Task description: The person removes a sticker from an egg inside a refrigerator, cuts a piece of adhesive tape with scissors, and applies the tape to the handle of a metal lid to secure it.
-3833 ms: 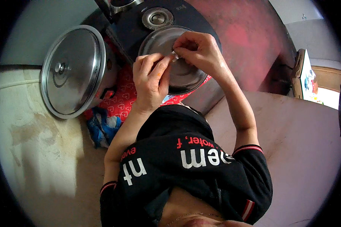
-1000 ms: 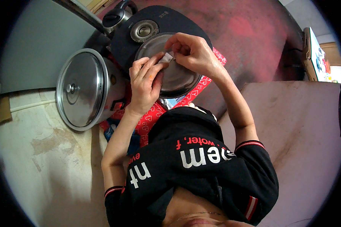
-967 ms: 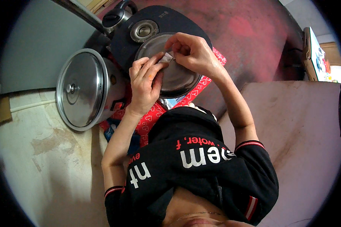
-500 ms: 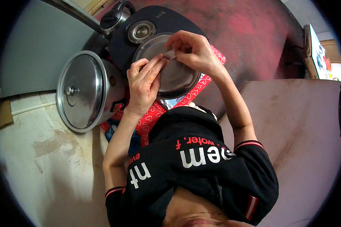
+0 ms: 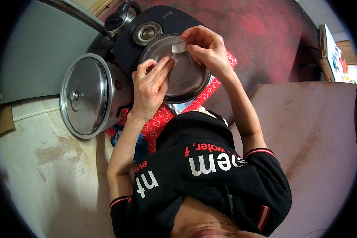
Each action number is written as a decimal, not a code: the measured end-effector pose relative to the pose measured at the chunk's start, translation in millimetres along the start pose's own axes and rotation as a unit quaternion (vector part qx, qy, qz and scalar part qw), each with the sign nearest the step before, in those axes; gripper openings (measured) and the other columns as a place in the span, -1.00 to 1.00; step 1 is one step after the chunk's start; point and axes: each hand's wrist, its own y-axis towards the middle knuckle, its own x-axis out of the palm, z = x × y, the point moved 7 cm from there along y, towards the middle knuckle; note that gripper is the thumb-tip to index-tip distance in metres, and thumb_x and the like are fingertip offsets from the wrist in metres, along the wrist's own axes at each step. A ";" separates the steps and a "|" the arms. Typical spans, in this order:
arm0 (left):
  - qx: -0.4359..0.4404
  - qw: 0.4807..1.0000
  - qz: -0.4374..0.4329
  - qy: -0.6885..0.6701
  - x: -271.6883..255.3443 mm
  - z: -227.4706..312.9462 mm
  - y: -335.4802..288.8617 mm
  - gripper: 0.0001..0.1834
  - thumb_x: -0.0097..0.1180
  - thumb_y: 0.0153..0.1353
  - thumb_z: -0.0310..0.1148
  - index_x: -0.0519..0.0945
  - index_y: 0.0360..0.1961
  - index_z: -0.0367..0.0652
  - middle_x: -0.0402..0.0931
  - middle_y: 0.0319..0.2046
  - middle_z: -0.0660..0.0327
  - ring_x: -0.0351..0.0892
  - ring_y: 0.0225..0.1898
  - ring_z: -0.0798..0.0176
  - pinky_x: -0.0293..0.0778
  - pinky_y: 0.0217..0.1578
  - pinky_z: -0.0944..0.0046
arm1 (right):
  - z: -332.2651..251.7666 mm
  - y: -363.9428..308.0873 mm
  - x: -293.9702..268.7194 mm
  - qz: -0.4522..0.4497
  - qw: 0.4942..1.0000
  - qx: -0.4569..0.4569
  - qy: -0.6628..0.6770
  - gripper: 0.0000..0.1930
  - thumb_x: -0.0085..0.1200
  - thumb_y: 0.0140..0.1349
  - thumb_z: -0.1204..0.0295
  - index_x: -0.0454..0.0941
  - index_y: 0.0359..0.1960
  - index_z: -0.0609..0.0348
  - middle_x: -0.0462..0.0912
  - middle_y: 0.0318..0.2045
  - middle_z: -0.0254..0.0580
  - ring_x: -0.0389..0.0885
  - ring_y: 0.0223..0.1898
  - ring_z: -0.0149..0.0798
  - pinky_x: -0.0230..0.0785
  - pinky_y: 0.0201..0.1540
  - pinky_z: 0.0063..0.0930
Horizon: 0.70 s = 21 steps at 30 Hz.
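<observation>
A round, see-through glass dish or lid with a dark rim [image 5: 186, 81] lies in front of me, tilted. My right hand [image 5: 205, 47] is over its far right part, closed, with thumb and fingers pinching a small white strip of paper or label [image 5: 179, 48]. My left hand [image 5: 152, 81] rests at the round piece's left side, index and middle fingers stretched out over the glass, the others bent. A small white scrap [image 5: 175, 60] shows at those fingertips; whether it sticks to the glass or to the fingers I cannot tell.
A dark appliance with a round dial [image 5: 148, 33] stands behind the glass piece. A kettle [image 5: 121, 19] is beyond it. On the left is a lidded metal pot [image 5: 85, 95]. Red heart-patterned cloth [image 5: 156, 127] lies below. A pale board [image 5: 305, 127] is at the right.
My right hand has moved slightly up and away from the left fingertips, and the white strip in it shows more fully. My left hand has stayed almost still.
</observation>
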 end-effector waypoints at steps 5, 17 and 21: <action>0.011 1.000 -0.003 0.017 1.7 -0.4 -0.4 -0.52 0.10 0.00 -0.59 0.57 0.03 -0.10 0.42 0.13 0.31 0.35 -0.01 0.18 0.22 0.04 0.23 | 9.5 -0.3 -5.2 0.036 0.996 -0.008 0.086 -0.79 0.03 0.05 0.64 0.51 -0.24 0.27 0.51 -0.48 -0.36 0.35 -0.64 -0.62 0.16 -0.65 -0.74; 0.024 0.999 -0.026 0.039 0.4 4.1 3.2 -0.53 0.06 0.02 -0.56 0.53 0.04 -0.17 0.39 0.03 0.19 0.32 0.06 0.11 0.21 0.06 0.15 | 10.1 -2.3 -6.3 0.049 0.993 -0.022 0.103 -0.80 0.04 0.05 0.64 0.51 -0.24 0.29 0.51 -0.47 -0.36 0.35 -0.62 -0.62 0.17 -0.64 -0.74; 0.005 0.998 -0.049 0.031 2.4 2.3 14.0 -0.52 0.00 0.02 -0.58 0.52 0.05 -0.20 0.38 0.00 0.16 0.32 0.02 0.09 0.22 0.04 0.12 | 8.5 -0.6 -6.0 0.044 0.994 -0.021 0.093 -0.80 0.04 0.04 0.63 0.52 -0.25 0.28 0.51 -0.47 -0.36 0.36 -0.61 -0.61 0.17 -0.63 -0.74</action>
